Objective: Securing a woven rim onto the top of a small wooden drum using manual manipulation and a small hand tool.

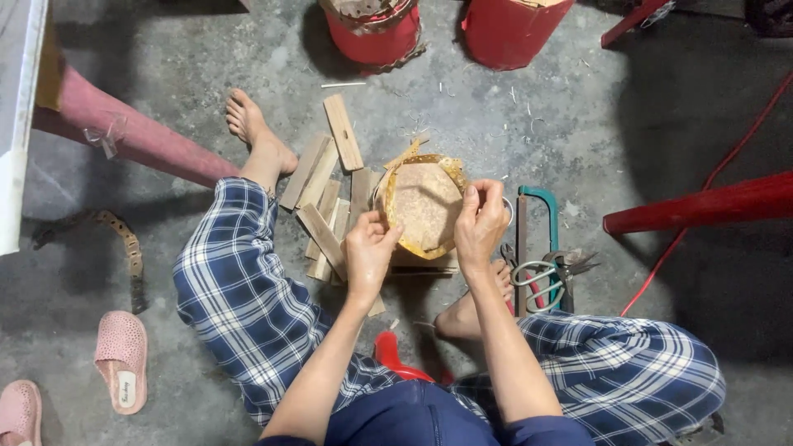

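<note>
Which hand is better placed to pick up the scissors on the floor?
Probably the right hand: the scissors lie just beside it on the floor, next to the saw. The left hand grips the basket's far rim.

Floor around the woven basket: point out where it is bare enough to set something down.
Bare concrete lies beyond the basket, between the wood slats and the red containers, and right of the saw, toward the red cable. It is crowded at both hands: slats left, saw and scissors right.
</note>
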